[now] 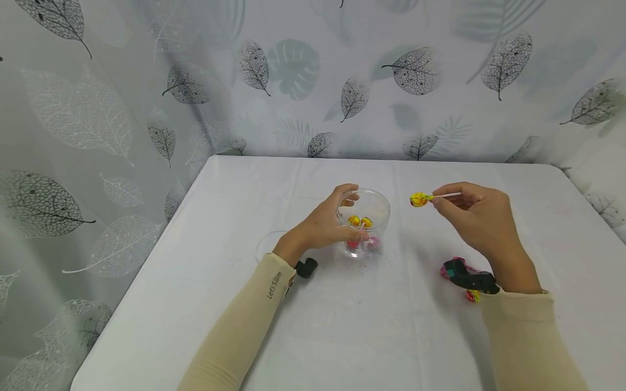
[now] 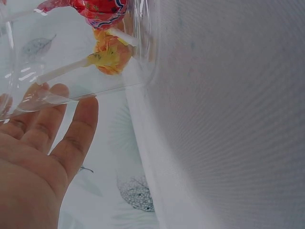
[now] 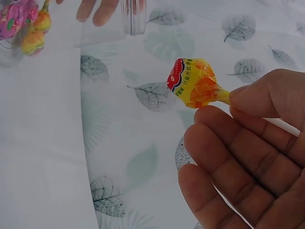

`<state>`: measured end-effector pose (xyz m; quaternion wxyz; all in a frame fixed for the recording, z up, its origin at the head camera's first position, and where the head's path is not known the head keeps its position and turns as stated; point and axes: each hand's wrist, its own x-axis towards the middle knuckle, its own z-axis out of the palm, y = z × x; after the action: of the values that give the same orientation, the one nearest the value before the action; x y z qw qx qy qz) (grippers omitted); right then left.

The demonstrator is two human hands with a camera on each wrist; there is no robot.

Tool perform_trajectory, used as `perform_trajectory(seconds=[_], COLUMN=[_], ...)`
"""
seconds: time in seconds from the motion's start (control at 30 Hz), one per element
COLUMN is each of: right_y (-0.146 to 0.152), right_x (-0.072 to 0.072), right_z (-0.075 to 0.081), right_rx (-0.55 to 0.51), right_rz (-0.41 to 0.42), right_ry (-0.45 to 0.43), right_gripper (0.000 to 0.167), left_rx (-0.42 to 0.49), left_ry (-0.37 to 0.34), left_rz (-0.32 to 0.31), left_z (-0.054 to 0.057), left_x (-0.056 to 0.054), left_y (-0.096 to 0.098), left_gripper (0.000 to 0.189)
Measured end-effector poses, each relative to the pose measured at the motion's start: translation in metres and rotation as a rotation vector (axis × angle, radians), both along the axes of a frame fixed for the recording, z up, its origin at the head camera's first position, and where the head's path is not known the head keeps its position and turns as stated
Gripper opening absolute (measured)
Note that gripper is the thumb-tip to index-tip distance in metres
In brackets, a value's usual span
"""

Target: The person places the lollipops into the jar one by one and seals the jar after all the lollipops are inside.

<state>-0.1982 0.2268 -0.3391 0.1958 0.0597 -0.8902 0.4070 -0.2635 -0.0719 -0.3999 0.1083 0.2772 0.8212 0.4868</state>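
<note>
My left hand grips a clear round jar around its side, thumb on the near side and fingers on the far side. Inside the jar lie several wrapped lollipops; a red one and a yellow one show through the wall in the left wrist view. To the right of the jar, above the table, my right hand pinches a yellow-wrapped lollipop by its white stick, close under the candy. The wrapped head points left, toward the jar, and is apart from it.
Under the right wrist, pink-wrapped lollipops and a red-and-yellow one lie on the white table, partly hidden by the wrist camera. A clear round lid lies behind the left wrist. Leaf-patterned curtains surround the table's far and left edges.
</note>
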Motion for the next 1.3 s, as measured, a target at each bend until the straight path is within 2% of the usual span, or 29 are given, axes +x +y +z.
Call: perform_trajectory(seconds=[0.27,1.3], right_y=[-0.003,-0.025], right_x=[-0.001,0.005], right_z=[0.001,0.002], right_rx=[0.023,-0.005], right_rz=[-0.003,0.088], right_ry=[0.026,0.059], right_gripper=[0.013,0.011], left_rx=[0.000,0.000], left_ry=[0.005,-0.004], left_rz=[0.000,0.005], left_z=[0.000,0.001], left_x=[0.000,0.001], left_y=[0.000,0.000], left_gripper=[0.100,0.100])
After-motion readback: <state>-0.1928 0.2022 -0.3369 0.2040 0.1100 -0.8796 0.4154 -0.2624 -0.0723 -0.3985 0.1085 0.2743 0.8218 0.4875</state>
